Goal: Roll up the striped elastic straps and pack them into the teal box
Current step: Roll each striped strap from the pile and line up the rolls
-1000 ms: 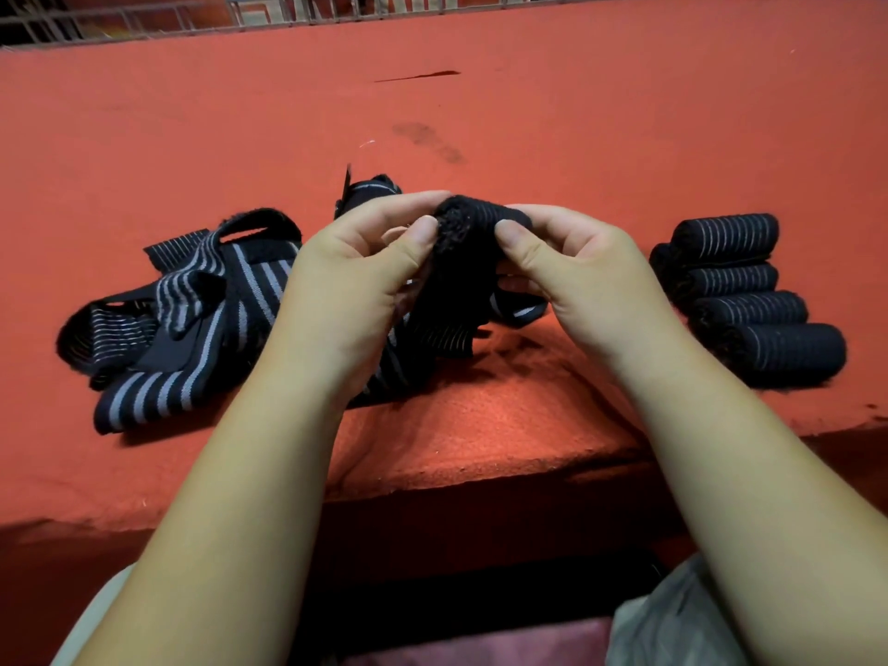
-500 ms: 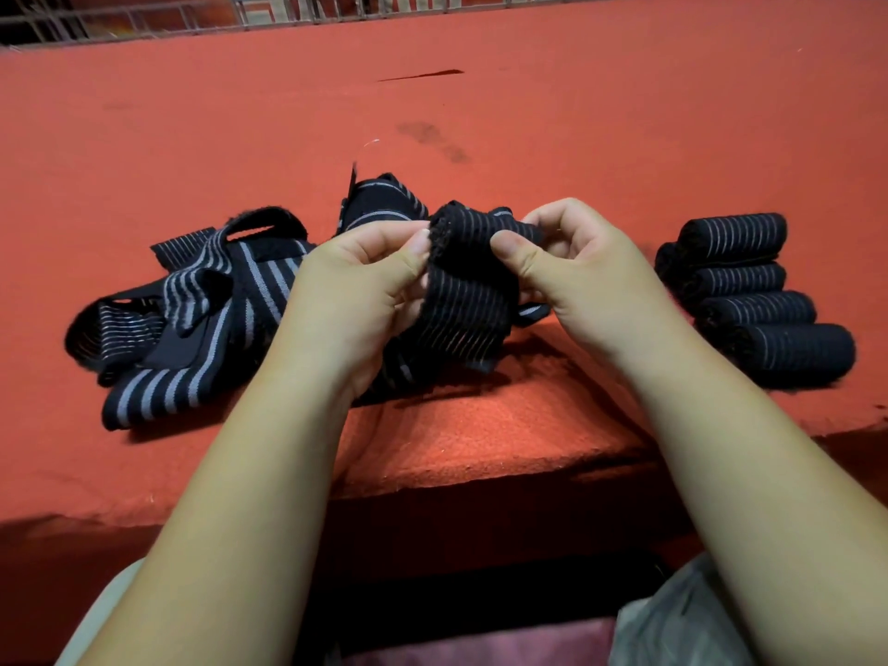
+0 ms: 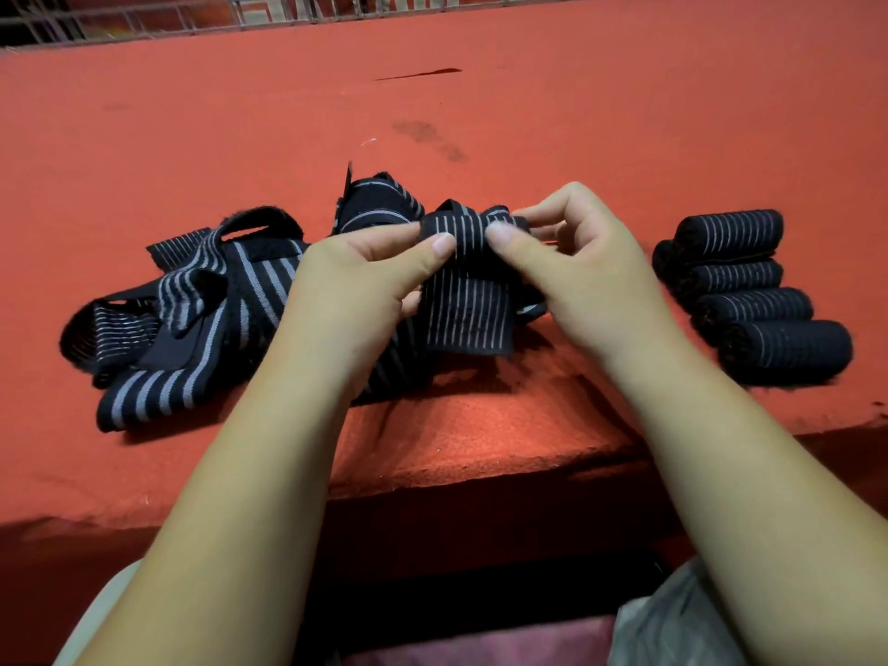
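Strap (image 3: 463, 300): black elastic held up at centre frame, over the near edge of the bench (image 3: 528, 113). Its free end hangs flat and faces the camera.
Markings: pale stripes on black. They are thin on the held strap and the rolls, and broad on some bands in the heap.
Left hand (image 3: 355, 281): the thumb lies on the front of the strap's upper fold and the fingers curl behind it, pinching.
Right hand (image 3: 576, 271): the thumb presses the same fold just right of the left thumb. The index finger bends over the top, so this hand also pinches the strap.
Loose straps (image 3: 202, 319): a tangled heap on the bench, left of centre, partly behind the left hand.
Rolled straps (image 3: 749, 290): a row lying on the bench at the right of the frame, touching one another and well apart from the hands.
Bench cover: red-orange cloth with a dark streak and a smudge above centre.
Change: a second ago the hands held a dark bunched lump with hardly any stripe showing. Half a second ago a striped flap hung from it. Now the flap is flatter and the thumbs are closer together. The heap and the rolls have not moved.
Hard to make out: how the strap runs behind the hands, and whether it joins the heap. One roll at the back of the row is half hidden.
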The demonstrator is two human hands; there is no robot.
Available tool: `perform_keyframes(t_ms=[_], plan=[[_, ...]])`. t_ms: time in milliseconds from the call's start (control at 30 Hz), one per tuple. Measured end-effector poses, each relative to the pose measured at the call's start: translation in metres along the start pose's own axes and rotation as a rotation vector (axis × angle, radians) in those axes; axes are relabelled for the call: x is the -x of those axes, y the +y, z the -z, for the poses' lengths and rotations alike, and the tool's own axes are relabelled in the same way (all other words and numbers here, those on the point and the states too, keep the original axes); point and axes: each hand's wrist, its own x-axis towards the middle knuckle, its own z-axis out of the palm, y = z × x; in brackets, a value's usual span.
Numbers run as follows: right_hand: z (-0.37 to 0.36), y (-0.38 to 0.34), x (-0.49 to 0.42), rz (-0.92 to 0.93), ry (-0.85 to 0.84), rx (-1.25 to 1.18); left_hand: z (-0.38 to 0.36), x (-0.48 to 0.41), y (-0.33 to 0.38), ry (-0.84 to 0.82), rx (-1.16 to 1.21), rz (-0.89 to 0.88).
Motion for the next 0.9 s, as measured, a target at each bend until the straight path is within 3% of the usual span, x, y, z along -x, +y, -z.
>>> perform_keyframes(t_ms=[100, 233, 667, 900], plan=[[-0.003, 0.005, -0.004, -0.051, 0.039, -0.118, -0.001, -0.001, 0.001, 0.063, -0.003, -0.096], [-0.006, 0.007, -0.006, -0.101, -0.049, -0.296, -0.002, 0.001, 0.003, 0.065, -0.038, -0.164], [0.005, 0.001, 0.002, -0.065, -0.161, -0.234, 0.017, -0.001, 0.010, -0.130, -0.174, -0.121], [0.003, -0.001, 0.002, -0.039, -0.162, -0.190, 0.014, -0.003, 0.006, 0.012, -0.323, -0.136]])
